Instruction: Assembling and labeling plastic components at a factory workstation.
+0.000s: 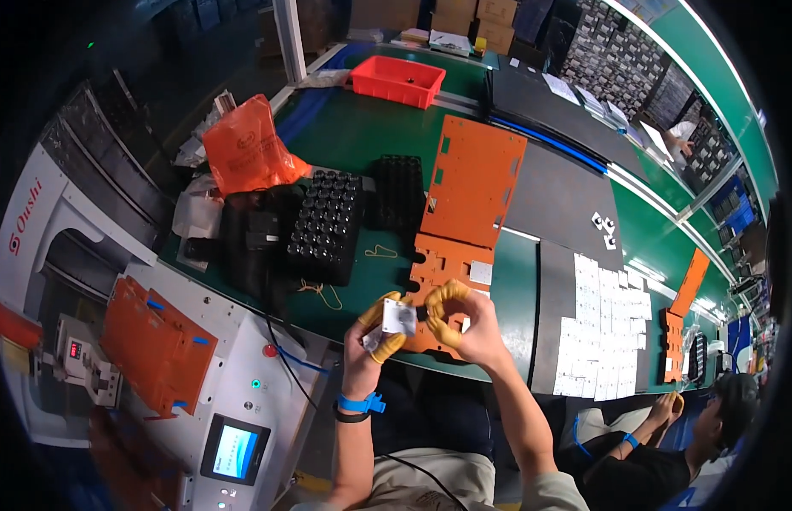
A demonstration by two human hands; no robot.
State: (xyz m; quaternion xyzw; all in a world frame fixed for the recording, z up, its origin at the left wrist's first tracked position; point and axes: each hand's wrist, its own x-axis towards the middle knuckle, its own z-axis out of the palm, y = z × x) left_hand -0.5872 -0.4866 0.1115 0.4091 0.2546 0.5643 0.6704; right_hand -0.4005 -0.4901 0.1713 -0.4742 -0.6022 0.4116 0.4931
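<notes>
The forearms were held raised from the lower edge, the left hand and right hand poised close together by the orange fixture. Between them, a squarish white plate was pinched in the left's nearly closed, yellow-tipped fingers; the right's were curled at a small black part, whether gripped could not be told.

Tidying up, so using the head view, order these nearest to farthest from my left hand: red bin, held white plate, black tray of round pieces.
1. White plate: in the left hand.
2. Black tray: ahead, slightly left.
3. Red bin: well beyond the tray.
</notes>
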